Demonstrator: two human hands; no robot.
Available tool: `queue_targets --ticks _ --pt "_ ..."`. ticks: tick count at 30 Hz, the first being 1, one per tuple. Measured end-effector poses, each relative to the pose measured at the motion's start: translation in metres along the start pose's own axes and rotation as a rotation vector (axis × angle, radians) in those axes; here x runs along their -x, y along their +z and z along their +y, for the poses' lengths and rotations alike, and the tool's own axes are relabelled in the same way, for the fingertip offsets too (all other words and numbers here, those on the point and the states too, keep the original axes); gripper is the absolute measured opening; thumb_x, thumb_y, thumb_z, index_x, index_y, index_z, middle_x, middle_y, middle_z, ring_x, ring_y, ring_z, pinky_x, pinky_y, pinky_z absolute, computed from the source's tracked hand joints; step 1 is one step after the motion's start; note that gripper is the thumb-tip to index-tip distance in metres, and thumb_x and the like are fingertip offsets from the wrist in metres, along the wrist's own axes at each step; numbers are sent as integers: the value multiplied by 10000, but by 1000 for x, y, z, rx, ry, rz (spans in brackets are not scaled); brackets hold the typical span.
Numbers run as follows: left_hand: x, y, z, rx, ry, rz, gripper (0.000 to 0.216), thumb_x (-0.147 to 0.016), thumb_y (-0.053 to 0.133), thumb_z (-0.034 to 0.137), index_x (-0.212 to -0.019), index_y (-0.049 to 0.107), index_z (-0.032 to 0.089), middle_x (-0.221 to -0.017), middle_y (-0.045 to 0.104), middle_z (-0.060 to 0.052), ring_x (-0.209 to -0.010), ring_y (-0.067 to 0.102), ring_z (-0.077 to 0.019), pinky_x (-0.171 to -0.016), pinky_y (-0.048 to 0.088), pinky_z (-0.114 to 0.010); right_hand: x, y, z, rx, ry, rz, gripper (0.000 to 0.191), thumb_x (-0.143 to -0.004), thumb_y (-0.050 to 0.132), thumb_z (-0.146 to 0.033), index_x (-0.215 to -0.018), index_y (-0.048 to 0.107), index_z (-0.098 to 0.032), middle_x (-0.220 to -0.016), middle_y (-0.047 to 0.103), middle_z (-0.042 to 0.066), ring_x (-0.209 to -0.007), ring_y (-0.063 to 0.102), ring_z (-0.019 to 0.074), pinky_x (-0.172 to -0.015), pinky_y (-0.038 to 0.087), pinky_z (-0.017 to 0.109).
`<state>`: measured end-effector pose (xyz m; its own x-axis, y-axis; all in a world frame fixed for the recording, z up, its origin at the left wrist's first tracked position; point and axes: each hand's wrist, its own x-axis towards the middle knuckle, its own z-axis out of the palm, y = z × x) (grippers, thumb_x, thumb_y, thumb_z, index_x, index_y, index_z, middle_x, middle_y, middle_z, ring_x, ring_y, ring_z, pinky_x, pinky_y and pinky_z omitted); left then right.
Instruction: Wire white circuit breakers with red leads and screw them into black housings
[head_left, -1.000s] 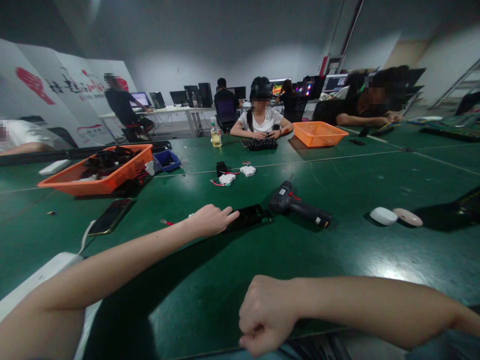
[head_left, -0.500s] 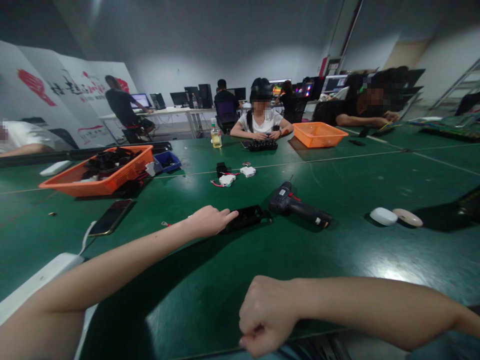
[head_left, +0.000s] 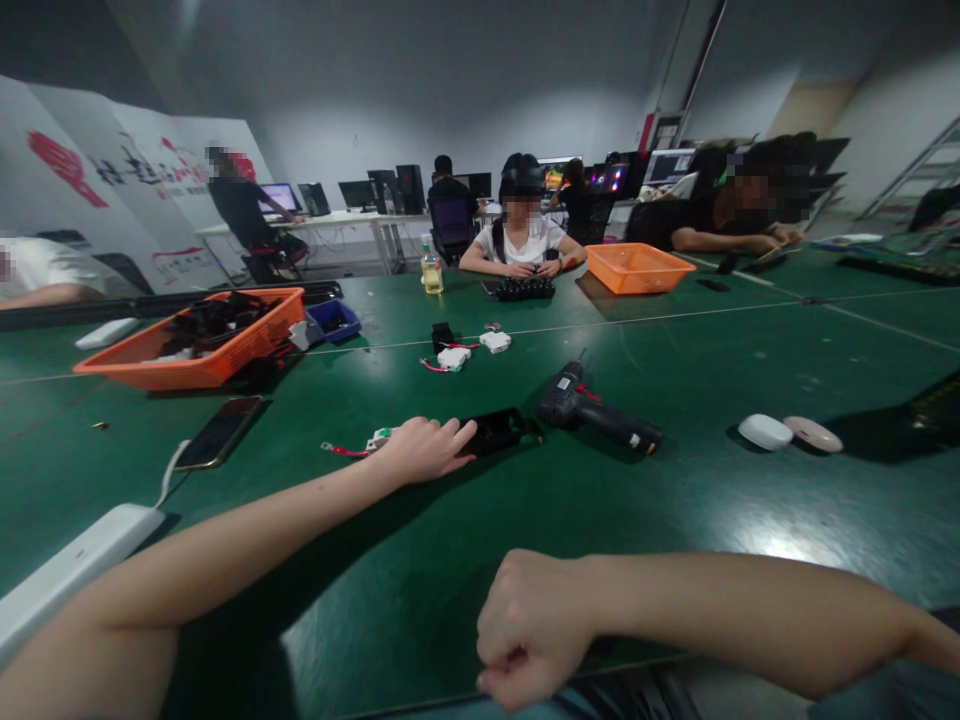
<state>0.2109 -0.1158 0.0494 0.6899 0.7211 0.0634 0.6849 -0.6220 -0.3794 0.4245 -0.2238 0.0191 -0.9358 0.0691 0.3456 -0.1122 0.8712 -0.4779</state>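
My left hand (head_left: 427,449) is closed over the left end of a long black plastic housing (head_left: 499,430) on the green table, its thumb on the near side and fingers over the top. Left of that hand a white connector block (head_left: 379,438) with a red wire (head_left: 346,453) pokes out, partly covered. My right hand (head_left: 534,628) is a loose fist at the table's near edge; its inside is hidden. Beyond the housing's right end lies a black cordless drill (head_left: 592,410), its bit pointing away. Further back sit two white connector blocks (head_left: 453,358) and a small black part (head_left: 442,337).
At left are an orange basket (head_left: 187,372) of black parts, a blue bin (head_left: 346,333), a phone (head_left: 223,432) and a white power strip (head_left: 82,560). A white case (head_left: 765,431) lies at right. Across the table, a person sits near another orange basket (head_left: 637,272).
My left hand has shifted slightly, its thumb now showing on the near side and more of the white block and red wire uncovered. My right hand has stayed put.
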Motion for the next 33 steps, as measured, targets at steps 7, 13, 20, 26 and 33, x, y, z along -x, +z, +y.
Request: queue_targets --ticks 7,13,20,26,33 --pt "3 15 1 -111 6 133 483 -1021 285 519 -1290 517 191 -872 663 -84 -672 675 -196 -524 374 -265 0 -1 -1 0 17 -18 318 -783 627 -315 -509 511 -204 -504 568 -68 -510 509 79 -427 247 223" --pt "4 18 -1 -148 29 187 470 -1031 272 486 -1277 539 188 -805 658 -71 -630 667 -198 -506 372 -267 -1 -2 -1 -1 11 -9 331 -789 617 -308 -501 488 -205 -498 561 -66 -503 500 81 -425 245 230" --pt "-1 23 -1 -78 -37 169 493 -1031 272 479 -1301 537 163 -843 672 -108 -659 676 -221 -525 409 -280 -1 -1 0 19 17 -23 316 -784 630 -314 -511 512 -206 -503 569 -67 -510 514 81 -424 247 228" --pt "-5 23 2 -20 -156 119 513 -1034 241 464 -1322 528 151 -879 678 -143 -689 692 -252 -551 442 -301 0 -1 -2 41 24 -42 326 -790 627 -318 -511 501 -206 -511 578 -64 -516 508 82 -426 239 230" --pt "-6 19 3 13 -418 1 513 -1035 201 439 -1305 515 136 -892 692 -180 -748 717 -314 -609 495 -341 0 -1 -2 37 29 -49 318 -787 629 -310 -512 509 -204 -517 579 -63 -525 518 82 -429 248 225"
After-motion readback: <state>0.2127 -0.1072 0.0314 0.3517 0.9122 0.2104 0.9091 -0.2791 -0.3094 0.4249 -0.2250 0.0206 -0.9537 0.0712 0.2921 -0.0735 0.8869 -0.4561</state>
